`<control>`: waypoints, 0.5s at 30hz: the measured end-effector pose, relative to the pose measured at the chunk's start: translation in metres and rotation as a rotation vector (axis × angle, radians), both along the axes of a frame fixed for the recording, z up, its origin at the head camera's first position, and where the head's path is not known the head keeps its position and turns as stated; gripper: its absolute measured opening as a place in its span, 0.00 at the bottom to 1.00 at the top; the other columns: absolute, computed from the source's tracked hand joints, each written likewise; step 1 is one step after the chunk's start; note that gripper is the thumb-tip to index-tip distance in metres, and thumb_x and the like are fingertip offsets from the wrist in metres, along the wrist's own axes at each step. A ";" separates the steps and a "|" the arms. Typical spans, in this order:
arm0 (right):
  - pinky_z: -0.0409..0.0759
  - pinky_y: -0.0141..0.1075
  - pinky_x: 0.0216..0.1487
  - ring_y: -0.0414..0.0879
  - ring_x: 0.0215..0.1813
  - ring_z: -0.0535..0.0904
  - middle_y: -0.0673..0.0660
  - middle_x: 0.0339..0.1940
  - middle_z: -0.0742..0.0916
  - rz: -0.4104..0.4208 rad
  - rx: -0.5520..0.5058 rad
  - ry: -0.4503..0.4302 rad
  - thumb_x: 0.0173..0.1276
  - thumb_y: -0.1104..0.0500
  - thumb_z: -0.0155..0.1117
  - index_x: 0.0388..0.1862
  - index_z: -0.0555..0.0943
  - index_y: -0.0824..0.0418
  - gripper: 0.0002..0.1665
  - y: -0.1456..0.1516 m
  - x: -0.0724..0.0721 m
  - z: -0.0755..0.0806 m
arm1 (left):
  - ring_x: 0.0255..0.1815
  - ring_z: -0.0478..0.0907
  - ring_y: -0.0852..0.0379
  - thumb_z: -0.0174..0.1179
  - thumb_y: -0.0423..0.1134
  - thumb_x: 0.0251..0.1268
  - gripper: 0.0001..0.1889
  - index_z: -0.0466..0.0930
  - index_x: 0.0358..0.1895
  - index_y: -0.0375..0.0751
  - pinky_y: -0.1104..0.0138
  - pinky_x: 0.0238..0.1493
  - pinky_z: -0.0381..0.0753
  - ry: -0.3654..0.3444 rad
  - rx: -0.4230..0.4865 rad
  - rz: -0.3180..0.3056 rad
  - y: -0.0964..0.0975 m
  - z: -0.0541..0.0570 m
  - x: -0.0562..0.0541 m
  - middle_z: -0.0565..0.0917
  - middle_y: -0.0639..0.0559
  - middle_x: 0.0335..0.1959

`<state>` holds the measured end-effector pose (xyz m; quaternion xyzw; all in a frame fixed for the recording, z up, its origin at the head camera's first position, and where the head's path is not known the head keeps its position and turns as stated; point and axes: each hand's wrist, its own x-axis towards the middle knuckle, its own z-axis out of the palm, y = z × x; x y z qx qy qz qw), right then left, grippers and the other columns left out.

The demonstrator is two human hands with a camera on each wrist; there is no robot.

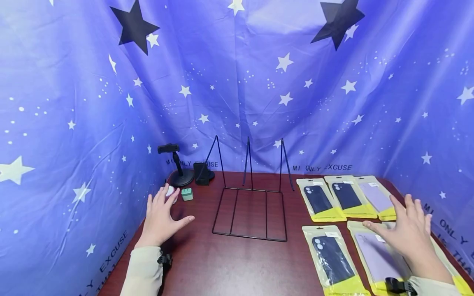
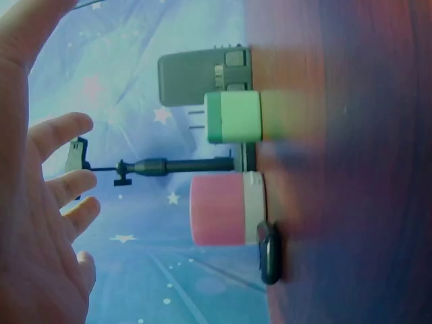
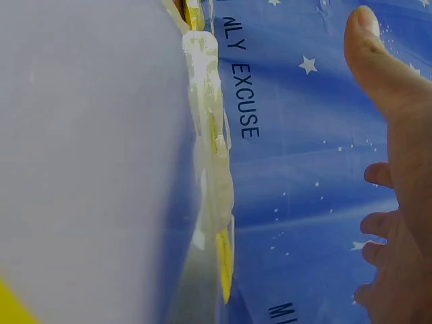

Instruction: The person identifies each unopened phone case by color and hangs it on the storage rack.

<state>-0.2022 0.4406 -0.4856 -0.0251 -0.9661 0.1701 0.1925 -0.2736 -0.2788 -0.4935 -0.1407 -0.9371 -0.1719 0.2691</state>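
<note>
My left hand [image 1: 163, 220], fingers spread and holding nothing, hovers over the left of the table near a green plug charger [image 1: 187, 194]. Partly behind its fingers is a small round item; the left wrist view shows it as a pink block with a white base [image 2: 219, 209], with a black oval object [image 2: 270, 253] beside it. On the right, my right hand [image 1: 411, 234] is spread above a lilac phone case in a clear-and-yellow pouch [image 1: 377, 259]. A gap separates its fingers from the pouch in the right wrist view [image 3: 101, 148].
Between the hands stands a black wire rack [image 1: 266, 213]. Pouched dark phone cases [image 1: 317, 199] [image 1: 333, 259] and another lilac one [image 1: 375, 196] lie at right. At back left are a black phone stand [image 1: 181, 176] and a black block-like stand [image 1: 201, 173]. Starry blue curtains [image 1: 237, 82] enclose the table.
</note>
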 end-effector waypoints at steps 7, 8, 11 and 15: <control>0.18 0.69 0.71 0.77 0.81 0.29 0.80 0.82 0.40 0.045 -0.022 0.024 0.63 0.34 0.75 0.85 0.46 0.68 0.71 0.001 -0.006 0.011 | 0.77 0.60 0.32 0.75 0.71 0.49 0.51 0.76 0.73 0.41 0.36 0.76 0.50 -0.016 0.057 -0.061 0.012 0.000 0.000 0.65 0.38 0.78; 0.22 0.73 0.71 0.80 0.80 0.32 0.81 0.81 0.41 0.050 -0.022 0.022 0.63 0.35 0.75 0.85 0.46 0.68 0.70 0.002 -0.007 0.014 | 0.77 0.61 0.32 0.76 0.70 0.50 0.51 0.76 0.73 0.42 0.35 0.74 0.53 -0.030 0.066 -0.061 0.014 0.000 0.001 0.66 0.38 0.78; 0.32 0.79 0.68 0.86 0.77 0.38 0.82 0.81 0.43 0.075 -0.028 0.004 0.66 0.37 0.74 0.85 0.45 0.68 0.68 0.005 -0.009 0.022 | 0.76 0.63 0.33 0.74 0.72 0.51 0.50 0.76 0.73 0.43 0.32 0.71 0.58 -0.082 0.071 -0.064 0.021 -0.001 0.002 0.66 0.40 0.79; 0.38 0.83 0.64 0.89 0.75 0.41 0.83 0.80 0.43 0.103 -0.041 -0.010 0.69 0.40 0.73 0.85 0.45 0.68 0.65 0.011 -0.013 0.030 | 0.76 0.64 0.35 0.69 0.76 0.54 0.50 0.74 0.75 0.48 0.31 0.69 0.60 -0.154 0.064 -0.087 0.028 -0.001 0.003 0.67 0.43 0.79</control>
